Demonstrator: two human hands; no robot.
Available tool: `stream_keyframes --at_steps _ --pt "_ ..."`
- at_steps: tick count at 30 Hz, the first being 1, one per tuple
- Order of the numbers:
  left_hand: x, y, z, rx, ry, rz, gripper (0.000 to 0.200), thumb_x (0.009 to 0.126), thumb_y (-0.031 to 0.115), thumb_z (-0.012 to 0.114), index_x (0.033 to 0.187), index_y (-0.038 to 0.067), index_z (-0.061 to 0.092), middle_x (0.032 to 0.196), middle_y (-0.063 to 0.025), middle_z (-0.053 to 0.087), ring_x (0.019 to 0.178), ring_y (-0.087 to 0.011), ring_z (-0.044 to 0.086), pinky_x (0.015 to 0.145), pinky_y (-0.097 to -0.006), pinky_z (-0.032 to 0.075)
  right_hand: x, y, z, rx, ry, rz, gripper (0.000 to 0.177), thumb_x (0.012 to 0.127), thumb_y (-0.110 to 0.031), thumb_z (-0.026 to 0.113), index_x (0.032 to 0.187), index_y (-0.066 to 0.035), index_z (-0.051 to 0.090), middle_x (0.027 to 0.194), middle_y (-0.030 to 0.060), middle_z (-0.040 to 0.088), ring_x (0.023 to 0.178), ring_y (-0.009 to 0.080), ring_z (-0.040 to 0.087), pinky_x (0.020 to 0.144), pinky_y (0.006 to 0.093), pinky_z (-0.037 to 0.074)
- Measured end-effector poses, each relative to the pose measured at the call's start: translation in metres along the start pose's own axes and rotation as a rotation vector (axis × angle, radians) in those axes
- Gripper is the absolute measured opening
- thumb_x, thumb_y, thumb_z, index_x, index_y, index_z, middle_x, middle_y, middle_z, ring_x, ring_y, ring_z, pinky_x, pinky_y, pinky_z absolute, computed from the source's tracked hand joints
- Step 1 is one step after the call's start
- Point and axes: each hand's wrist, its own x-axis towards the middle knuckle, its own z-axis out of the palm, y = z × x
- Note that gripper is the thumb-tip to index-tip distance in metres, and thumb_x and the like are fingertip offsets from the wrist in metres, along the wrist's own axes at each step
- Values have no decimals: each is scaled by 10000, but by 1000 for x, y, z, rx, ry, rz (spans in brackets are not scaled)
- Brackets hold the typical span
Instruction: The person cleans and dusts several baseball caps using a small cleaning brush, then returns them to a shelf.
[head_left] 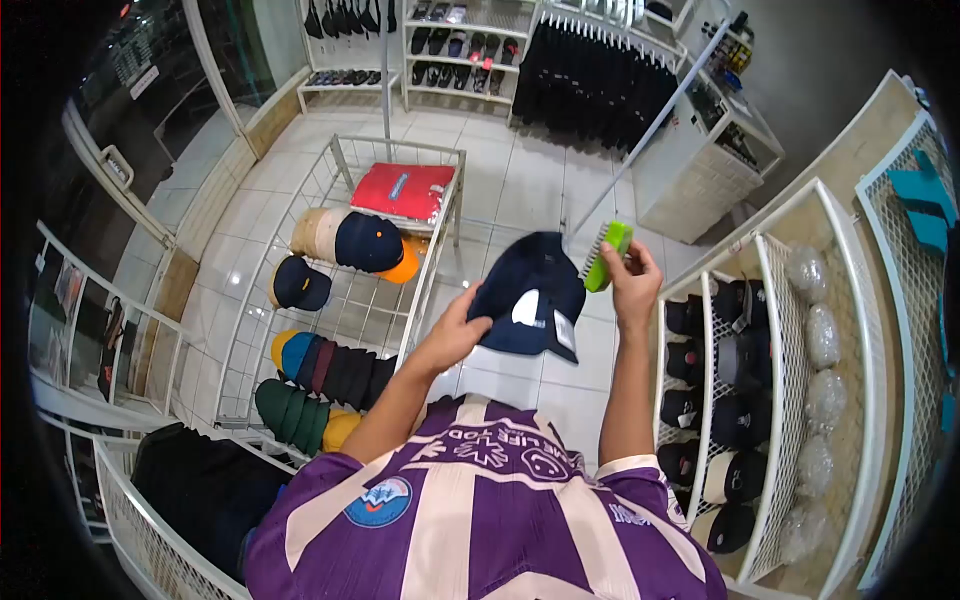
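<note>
A dark navy cap hangs in front of me, gripped along its left edge by my left hand, thumb on the near face. Its opening faces partly toward me, and a white patch and a white tag show on it. In my right hand is a bright green brush, bristles turned left toward the cap. A small gap separates the brush from the cap. The fingers of my left hand behind the cap are hidden.
On the left a white wire display table bears stacked caps and a red folded garment. To the right stands a white shelf rack with caps and plastic-wrapped items. Black clothes hang at the back beside shoe shelves.
</note>
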Motion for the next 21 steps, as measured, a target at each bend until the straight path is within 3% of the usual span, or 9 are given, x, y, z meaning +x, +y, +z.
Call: stream_keyframes --at_steps 3,6,7,9,14,15,17,20,21 --pt "13 13 -16 -80 -35 -71 623 892 -20 566 1494 -10 407 1337 -119 591 1205 -171 559 1045 -295 434 -4 11 4 187 -286 -95 394 804 -76 820 1166 27 704 1331 143 607 1122 181 628 938 306 512" --pt "27 10 -28 -138 -214 -53 667 918 -45 582 1544 12 358 1352 -72 575 1163 -133 571 1005 -274 465 -5 19 21 -57 -415 -169 433 737 -116 853 1134 4 730 1491 207 491 1354 303 509 1129 400 379" --pt "29 11 -29 -141 -225 -64 667 918 -45 582 1544 12 358 1352 -72 575 1163 -133 571 1005 -274 465 -4 25 25 -165 -419 -175 488 701 -167 891 1122 20 732 1433 210 544 1298 289 554 1103 389 403" --pt "30 12 -30 -49 -309 -36 592 915 -44 592 1481 -3 422 1289 -92 608 1154 -136 578 1008 -277 463 -5 31 26 -214 -446 36 536 662 -201 917 1114 24 734 1344 216 613 1236 280 597 1081 367 420" --pt "52 19 -48 -240 -456 -204 652 909 113 753 1468 5 436 1274 -74 636 1152 -129 607 1007 -289 489 -21 12 34 -313 -558 -13 569 623 -240 932 1091 23 744 1222 208 670 1169 267 629 1056 351 438" --pt "56 23 -48 -177 -474 -205 676 919 110 729 1507 9 412 1351 -74 593 1208 -138 573 1034 -300 464 -27 5 40 -377 -607 -40 577 613 -251 934 1084 23 746 1196 207 676 1162 262 631 1049 349 442" --pt "69 18 -47 -71 -481 -50 546 949 106 687 1449 5 493 1301 -64 628 1163 -121 596 1003 -286 488 -32 -5 57 -368 -678 -36 584 594 -261 937 1071 20 750 1195 207 683 1154 273 642 1043 349 451" --pt "86 2 -46 -170 -403 -173 405 980 103 638 1367 1 577 1219 -51 671 1082 -104 630 948 -271 519 -37 -5 69 -425 -639 -57 574 611 -260 927 1086 9 747 1191 188 686 1103 271 662 1028 372 468" --pt "83 6 -47 -164 -368 -193 313 1013 119 591 1297 -6 631 1115 -60 708 991 -113 658 871 -266 540 -39 1 70 -424 -507 -192 563 655 -229 907 1131 15 730 1198 178 681 1106 260 657 1026 376 468"
